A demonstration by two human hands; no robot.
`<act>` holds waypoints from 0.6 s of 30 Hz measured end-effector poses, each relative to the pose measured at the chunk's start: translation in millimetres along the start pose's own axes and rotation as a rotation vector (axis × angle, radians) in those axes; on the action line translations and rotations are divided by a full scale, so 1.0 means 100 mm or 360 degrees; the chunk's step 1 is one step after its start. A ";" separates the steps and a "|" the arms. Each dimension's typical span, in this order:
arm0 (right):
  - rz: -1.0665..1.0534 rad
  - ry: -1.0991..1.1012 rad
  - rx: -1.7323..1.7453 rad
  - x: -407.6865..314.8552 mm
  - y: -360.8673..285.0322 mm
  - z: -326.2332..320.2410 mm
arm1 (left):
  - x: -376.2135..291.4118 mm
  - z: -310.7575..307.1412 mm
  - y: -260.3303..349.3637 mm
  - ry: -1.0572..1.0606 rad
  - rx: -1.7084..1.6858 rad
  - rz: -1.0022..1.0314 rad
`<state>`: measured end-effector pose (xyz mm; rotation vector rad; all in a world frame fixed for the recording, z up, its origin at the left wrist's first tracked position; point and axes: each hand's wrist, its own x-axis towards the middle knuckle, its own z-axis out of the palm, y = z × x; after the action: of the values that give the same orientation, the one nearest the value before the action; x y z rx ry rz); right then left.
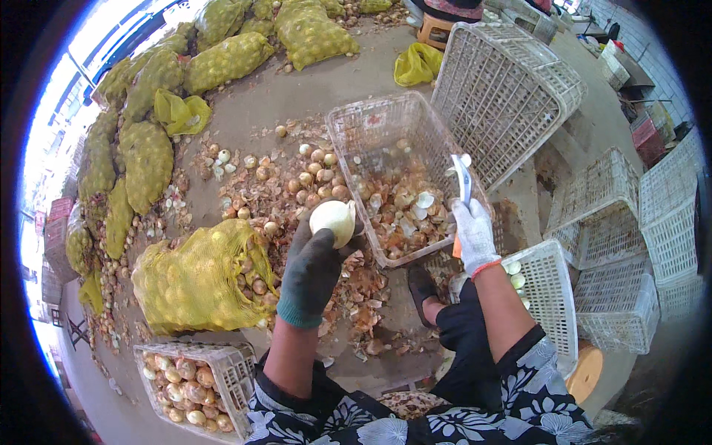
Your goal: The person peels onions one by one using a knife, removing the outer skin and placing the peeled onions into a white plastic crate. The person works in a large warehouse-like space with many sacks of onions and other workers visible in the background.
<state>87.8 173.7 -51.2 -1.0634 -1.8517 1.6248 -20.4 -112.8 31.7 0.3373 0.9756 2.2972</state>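
My left hand (314, 261), in a dark grey and green glove, holds a peeled white onion (334, 221) at the middle of the view. My right hand (473, 231), in a white knit glove, grips a knife (463, 175) whose blade points away from me, with a scrap of pale onion at its tip; part of an orange handle shows below the hand. Between and beyond my hands stands a plastic crate (364, 222) with onion skins and some onions in it. Unpeeled onions (317, 172) lie on the floor left of that crate, among loose skins.
An open yellow mesh sack (194, 278) of onions lies at left, above a crate of onions (236, 378). Full sacks (147, 161) line the far left. A tilted crate (500, 94) stands beyond; a crate with peeled onions (548, 295) and stacked crates (617, 300) stand at right.
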 end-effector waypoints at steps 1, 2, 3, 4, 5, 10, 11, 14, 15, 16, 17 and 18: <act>0.0150 -0.0165 0.0181 -0.15 -0.18 0.10 | -0.03 -0.01 -0.03 0.0063 0.0034 0.0015; 0.0300 -0.0309 0.0359 -0.33 -0.38 0.22 | -0.04 -0.01 -0.06 0.0112 0.0060 0.0019; 0.0148 -0.0365 0.0397 -0.27 -0.21 0.23 | -0.01 0.02 -0.11 0.0094 0.0082 -0.0005; 0.0078 -0.0399 0.0376 -0.41 -0.34 0.37 | -0.05 -0.07 -0.09 0.0115 0.0117 -0.0008; 0.0030 -0.0380 0.0344 -0.49 -0.44 0.46 | -0.07 -0.13 -0.09 0.0121 0.0134 -0.0017; 0.1005 -0.0439 0.0531 -0.17 -0.06 0.40 | -0.05 -0.24 -0.09 0.0298 -0.0102 -0.0138; 0.0876 -0.0415 0.0620 -0.10 0.10 0.34 | -0.06 -0.29 -0.12 0.0331 -0.0137 -0.0154; 0.1032 -0.0429 0.0695 -0.10 0.38 0.21 | -0.08 -0.30 -0.13 0.0349 -0.0163 -0.0195; 0.1164 -0.0443 0.0700 -0.16 0.41 0.20 | -0.11 -0.30 -0.15 0.0393 -0.0148 -0.0215; 0.1279 -0.0559 0.0691 -0.20 0.45 0.24 | -0.11 -0.31 -0.13 0.0426 -0.0121 -0.0215; 0.1290 -0.0552 0.0607 -0.29 0.50 0.27 | -0.12 -0.31 -0.13 0.0422 -0.0153 -0.0243; 0.1300 -0.0545 0.0523 -0.41 0.55 0.27 | -0.13 -0.31 -0.16 0.0417 -0.0187 -0.0270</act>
<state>105.4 124.6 -103.9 -1.5723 -1.2943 2.5973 -17.4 -129.6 -0.9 -0.0952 0.9489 2.2657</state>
